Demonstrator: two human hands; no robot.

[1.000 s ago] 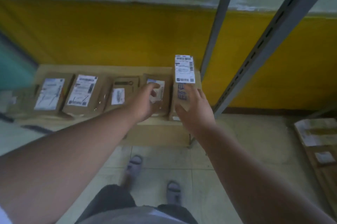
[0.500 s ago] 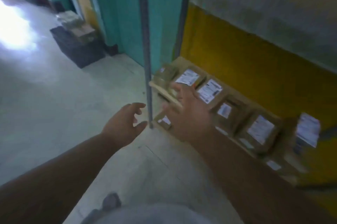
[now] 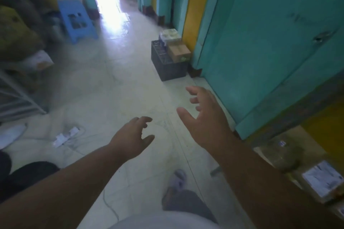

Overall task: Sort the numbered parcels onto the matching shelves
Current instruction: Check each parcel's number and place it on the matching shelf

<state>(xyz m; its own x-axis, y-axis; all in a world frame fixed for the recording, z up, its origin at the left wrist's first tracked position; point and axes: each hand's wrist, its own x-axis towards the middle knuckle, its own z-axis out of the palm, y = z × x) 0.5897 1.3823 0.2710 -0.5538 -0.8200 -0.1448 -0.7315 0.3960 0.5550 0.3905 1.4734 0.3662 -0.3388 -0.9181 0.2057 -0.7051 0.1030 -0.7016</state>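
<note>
1. Over bare floor, mid-frame: left hand and right hand, both with fingers spread and loosely bent, carrying nothing and touching nothing.
2. At the lower right edge: labelled parcel lying on a low shelf, with another blurred parcel beside it. Numbers unreadable. Both are well apart from either hand.
3. Against the teal door: black crate on the floor with a cardboard box and paler packs on top. Judged a likely next pickup point, though whether these are numbered parcels cannot be told.
4. Hazard, tripping: a white cable and a plug strip lie across the floor near the person's sandalled foot. A step taken while looking elsewhere could snag them.
5. Hazard, mis-sorting: dim light and motion blur make labels hard to read, so a number read in haste could send a parcel to the wrong shelf.
6. Hazard, collision: the crate juts into the walkway, and the blue stool stands further off to the left.
</note>
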